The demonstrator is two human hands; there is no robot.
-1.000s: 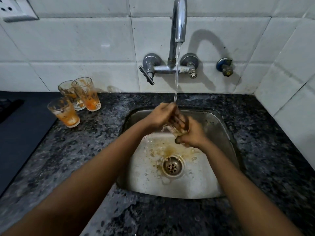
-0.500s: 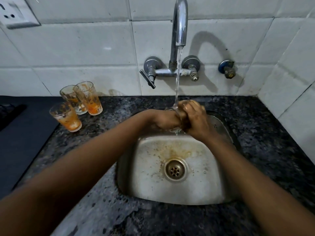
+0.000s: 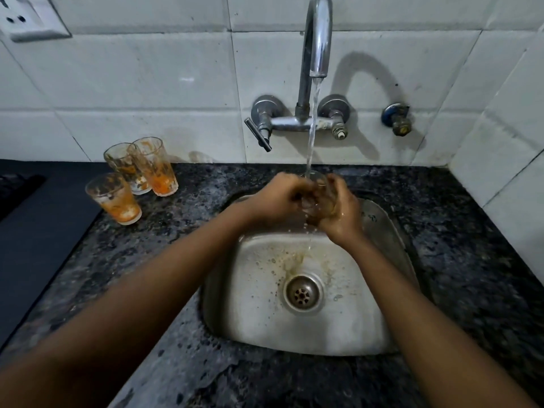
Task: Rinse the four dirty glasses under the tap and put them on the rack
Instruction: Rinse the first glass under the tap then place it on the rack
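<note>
A clear glass (image 3: 316,198) stands upright under the running tap (image 3: 317,39), over the back of the steel sink (image 3: 379,334). My left hand (image 3: 276,198) grips it from the left and my right hand (image 3: 343,213) wraps it from the right. Water streams into its mouth and drips from below. Three dirty glasses with orange residue stand on the counter at the left: one in front (image 3: 113,198), one behind it (image 3: 123,166) and one to the right (image 3: 154,166). No rack is in view.
The sink bottom shows brownish stains around the drain (image 3: 301,294). Dark speckled granite counter (image 3: 176,216) surrounds the sink. A dark mat (image 3: 38,231) lies at the left. The white tiled wall carries a socket (image 3: 32,19) and a valve (image 3: 397,119).
The glass rose from low in the sink to just under the spout and now stands upright in the stream. Both hands went up with it and stay closed around it.
</note>
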